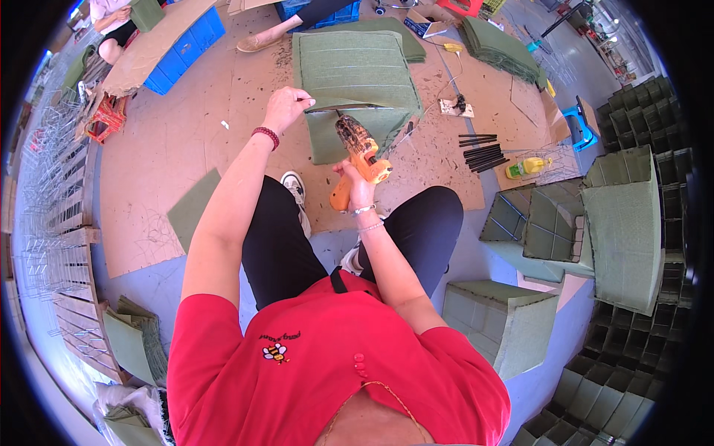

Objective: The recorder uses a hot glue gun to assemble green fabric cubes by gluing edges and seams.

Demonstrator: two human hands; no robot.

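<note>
In front of me a green fabric box [357, 67] with thin wire lines across its top lies on the cardboard. A gap shows along its near edge, where the top sheet lifts from the front panel [327, 141]. My left hand [286, 110] pinches the corner of that sheet at the left end of the gap. Wrapped round the handle of an orange hot glue gun [362, 152] is my right hand [357, 186]. The gun's dark, glue-stained nozzle points up at the gap, close to the edge.
Black glue sticks [483, 154] lie to the right, near a yellow-green bottle [528, 167]. Finished-looking green boxes [621, 223] stand at the right. Flat green sheets [502, 48] are stacked behind. A blue crate [186, 56] and a red crate [106, 119] stand at left; another person's leg [286, 30] reaches in.
</note>
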